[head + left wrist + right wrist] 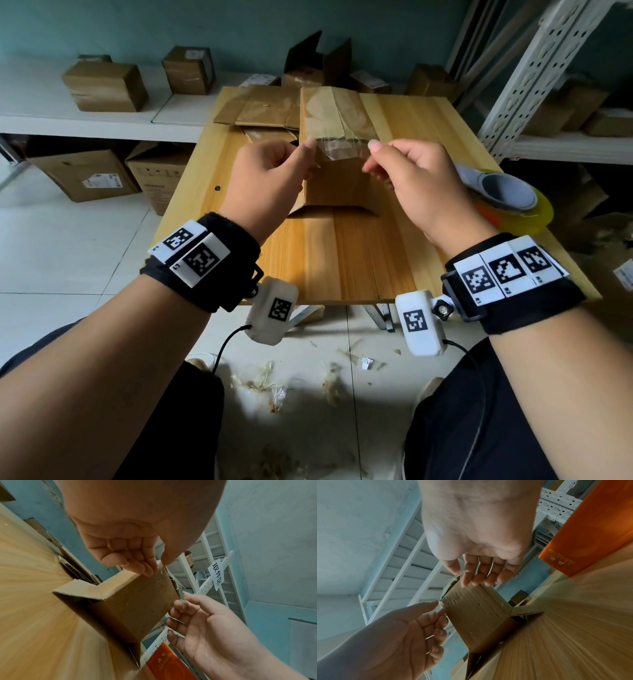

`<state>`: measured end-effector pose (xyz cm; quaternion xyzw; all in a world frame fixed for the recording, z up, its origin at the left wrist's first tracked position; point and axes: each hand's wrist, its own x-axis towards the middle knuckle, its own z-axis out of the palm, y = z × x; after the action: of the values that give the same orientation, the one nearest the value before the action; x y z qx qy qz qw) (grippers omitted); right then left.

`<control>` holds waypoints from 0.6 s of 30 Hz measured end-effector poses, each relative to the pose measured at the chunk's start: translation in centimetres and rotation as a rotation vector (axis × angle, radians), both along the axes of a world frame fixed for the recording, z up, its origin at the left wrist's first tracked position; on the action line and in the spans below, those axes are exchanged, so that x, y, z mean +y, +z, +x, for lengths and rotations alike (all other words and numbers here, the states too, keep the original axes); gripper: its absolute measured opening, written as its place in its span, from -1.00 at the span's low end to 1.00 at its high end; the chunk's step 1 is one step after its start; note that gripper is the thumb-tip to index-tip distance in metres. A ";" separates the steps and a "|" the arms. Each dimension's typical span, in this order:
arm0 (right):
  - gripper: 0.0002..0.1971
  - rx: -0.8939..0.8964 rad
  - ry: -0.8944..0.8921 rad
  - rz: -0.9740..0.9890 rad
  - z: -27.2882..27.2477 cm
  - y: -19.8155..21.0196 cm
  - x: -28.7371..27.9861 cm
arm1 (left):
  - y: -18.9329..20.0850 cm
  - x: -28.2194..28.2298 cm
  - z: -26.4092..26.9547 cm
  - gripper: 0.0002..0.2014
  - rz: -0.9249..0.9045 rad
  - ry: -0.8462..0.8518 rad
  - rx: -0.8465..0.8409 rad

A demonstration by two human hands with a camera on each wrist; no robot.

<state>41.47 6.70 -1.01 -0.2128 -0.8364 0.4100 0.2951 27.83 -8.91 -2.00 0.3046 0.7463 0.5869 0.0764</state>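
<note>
Here both hands are raised over the wooden table (342,260), palms turned inward. The left hand (270,174) pinches one end of the clear tape strip (342,150) between thumb and forefinger. The right hand (421,181) pinches the other end, its spare fingers loosely curled. The strip spans the top edge of the cardboard box (335,186), which stands on the table; whether they touch is unclear. A tape dispenser (503,192) lies to the right.

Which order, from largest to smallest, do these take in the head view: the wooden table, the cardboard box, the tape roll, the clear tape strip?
1. wooden table
2. cardboard box
3. tape roll
4. clear tape strip, plainly the smallest
</note>
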 end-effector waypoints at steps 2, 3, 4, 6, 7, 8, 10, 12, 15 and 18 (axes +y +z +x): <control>-0.67 0.000 0.007 -0.003 0.0 0.0 -0.1 | -0.1 0.0 0.0 -0.62 0.006 0.009 0.007; -0.68 -0.001 0.008 0.001 0.0 0.1 -0.2 | -0.2 0.1 -0.1 -0.62 0.013 0.010 0.013; -0.68 -0.003 0.007 0.008 0.0 0.1 -0.3 | -0.3 0.1 -0.1 -0.62 0.019 0.012 0.021; -0.70 0.001 0.001 0.014 0.0 0.0 -0.3 | -0.3 0.1 -0.1 -0.63 0.025 0.021 0.037; -0.71 0.009 -0.005 0.010 -0.1 -0.1 -0.3 | -0.3 0.1 -0.1 -0.64 0.029 0.026 0.041; -0.72 0.020 -0.018 0.005 -0.2 -0.2 -0.2 | -0.3 0.1 0.0 -0.63 0.031 0.028 0.045; -0.70 0.047 -0.057 0.008 -0.4 -0.3 -0.1 | -0.3 0.2 0.1 -0.64 0.035 0.030 0.046; -0.64 0.070 -0.092 -0.007 -0.6 -0.5 0.3 | -0.3 0.3 0.0 -0.75 0.059 0.050 0.014; -0.68 0.085 -0.088 -0.126 -0.9 -0.6 0.4 | -0.6 0.6 -0.7 -0.85 0.127 0.091 -0.054; -0.80 0.091 -0.078 -0.204 -1.2 -1.0 0.8 | -1.1 0.7 -1.1 -0.67 0.113 -0.025 -0.084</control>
<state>40.30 7.51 -1.96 -0.2554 -0.7671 0.4906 0.3251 26.69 -8.17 -3.08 0.2931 0.7043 0.6392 0.0976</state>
